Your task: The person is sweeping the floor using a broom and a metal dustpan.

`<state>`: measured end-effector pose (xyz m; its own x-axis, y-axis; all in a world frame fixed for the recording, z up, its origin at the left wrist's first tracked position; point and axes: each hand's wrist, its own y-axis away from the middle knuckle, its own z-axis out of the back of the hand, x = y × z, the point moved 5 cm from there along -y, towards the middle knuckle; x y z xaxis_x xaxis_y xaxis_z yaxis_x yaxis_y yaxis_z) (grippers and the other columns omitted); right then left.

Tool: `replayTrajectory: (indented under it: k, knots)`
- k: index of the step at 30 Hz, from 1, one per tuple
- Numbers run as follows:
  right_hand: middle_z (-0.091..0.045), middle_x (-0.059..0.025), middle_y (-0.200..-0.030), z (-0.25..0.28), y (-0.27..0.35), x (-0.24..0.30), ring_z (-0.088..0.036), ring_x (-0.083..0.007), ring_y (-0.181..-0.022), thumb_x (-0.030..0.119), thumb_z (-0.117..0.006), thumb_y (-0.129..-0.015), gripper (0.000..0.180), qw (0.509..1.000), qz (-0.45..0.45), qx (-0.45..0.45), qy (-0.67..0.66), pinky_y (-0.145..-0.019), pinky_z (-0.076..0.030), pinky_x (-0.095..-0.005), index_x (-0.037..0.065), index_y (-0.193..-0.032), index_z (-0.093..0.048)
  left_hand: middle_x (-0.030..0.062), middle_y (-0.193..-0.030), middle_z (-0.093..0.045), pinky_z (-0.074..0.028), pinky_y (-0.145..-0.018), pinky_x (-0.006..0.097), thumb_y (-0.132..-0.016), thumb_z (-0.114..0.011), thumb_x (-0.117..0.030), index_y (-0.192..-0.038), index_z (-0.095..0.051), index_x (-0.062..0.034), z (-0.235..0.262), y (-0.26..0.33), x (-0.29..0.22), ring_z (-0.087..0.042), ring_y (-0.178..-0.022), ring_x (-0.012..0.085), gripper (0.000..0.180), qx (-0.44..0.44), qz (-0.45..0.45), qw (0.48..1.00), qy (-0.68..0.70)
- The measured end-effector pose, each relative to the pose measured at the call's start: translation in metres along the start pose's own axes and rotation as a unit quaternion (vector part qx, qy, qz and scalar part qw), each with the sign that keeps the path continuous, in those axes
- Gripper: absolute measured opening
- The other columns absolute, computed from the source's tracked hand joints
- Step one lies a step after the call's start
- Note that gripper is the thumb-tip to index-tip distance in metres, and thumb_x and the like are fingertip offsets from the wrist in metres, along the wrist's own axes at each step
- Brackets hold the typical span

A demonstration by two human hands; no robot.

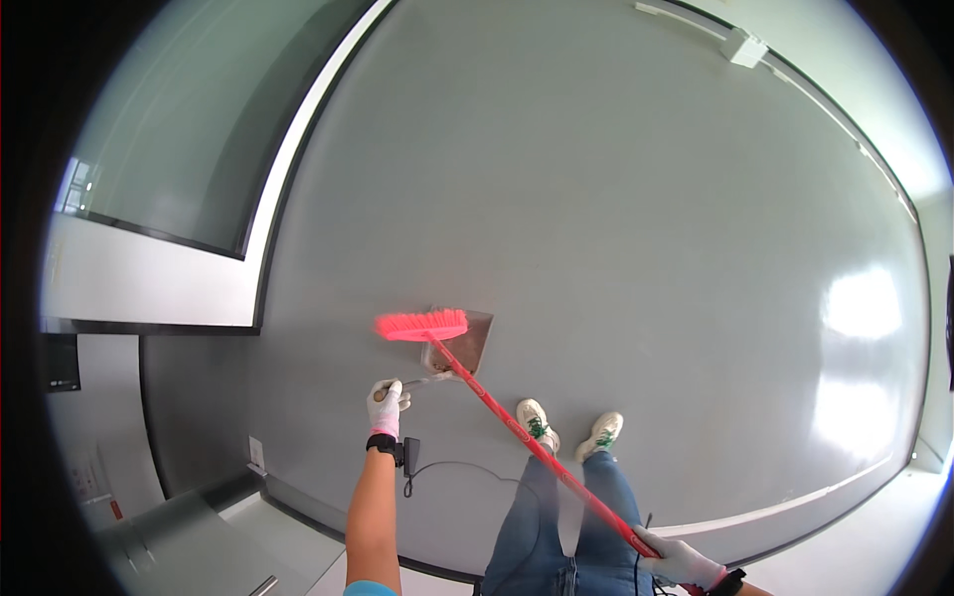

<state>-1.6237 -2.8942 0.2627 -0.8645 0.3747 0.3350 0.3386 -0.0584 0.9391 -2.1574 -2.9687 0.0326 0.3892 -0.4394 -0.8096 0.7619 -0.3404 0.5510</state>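
Observation:
My left hand (388, 405), in a white glove, is closed around the handle of a dustpan (472, 343). The brownish pan rests on or just above the grey floor; which of the two I cannot tell. A red broom (532, 437) slants across the view, its bristled head (422, 325) over the pan's left part and reaching past its left side. At the lower right my gloved right hand (684, 559) grips the upper end of the broom's handle. Small dark bits show in the pan near its handle side.
My white shoes (566, 432) stand on the grey floor (596, 219), right of the dustpan. A white-framed glass partition (288, 169) runs along the left. On the far right wall edge is a small white box (743, 48). A cable (467, 464) hangs from my left wrist device.

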Motion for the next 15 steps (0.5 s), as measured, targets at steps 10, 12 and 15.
replayTrajectory:
  k: [10, 12, 15]
  knots:
    - [-0.059, -0.0126, -0.073, -0.006, -0.006, -0.037, -0.059, -0.0154, -0.066, 0.016, -0.057, -0.08, 0.066, 0.978, -0.029, -0.2, -0.049, -0.065, -0.048, -0.0266, 0.013, -0.14, -0.03, 0.0062, -0.091, -0.059, -0.05, -0.051, 0.022, -0.082, -0.061, -0.009, -0.089, -0.058, -0.0023, -0.01, 0.011, -0.013, -0.06, -0.061, 0.0118, 0.01, 0.078, -0.059, 0.992, -0.08]
    - [-0.058, -0.0114, -0.069, 0.002, -0.019, -0.034, -0.059, -0.0156, -0.06, 0.015, -0.056, -0.08, 0.064, 0.964, -0.047, -0.241, -0.098, -0.059, -0.048, -0.0286, 0.013, -0.139, -0.031, 0.0071, -0.098, -0.059, -0.05, -0.05, 0.022, -0.082, -0.062, -0.008, -0.087, -0.058, -0.0017, -0.012, 0.011, -0.016, -0.06, -0.062, 0.0115, 0.009, 0.097, -0.061, 0.989, -0.089]
    - [-0.054, -0.0102, -0.063, 0.019, -0.05, -0.012, -0.055, -0.0145, -0.048, 0.013, -0.053, -0.08, 0.064, 0.933, 0.03, -0.353, -0.072, -0.047, -0.047, -0.0309, 0.015, -0.14, -0.03, 0.0073, -0.095, -0.06, -0.05, -0.05, 0.022, -0.082, -0.062, -0.008, -0.089, -0.059, -0.0015, -0.013, 0.008, -0.018, -0.06, -0.062, 0.0117, 0.01, 0.13, -0.047, 0.985, -0.104]
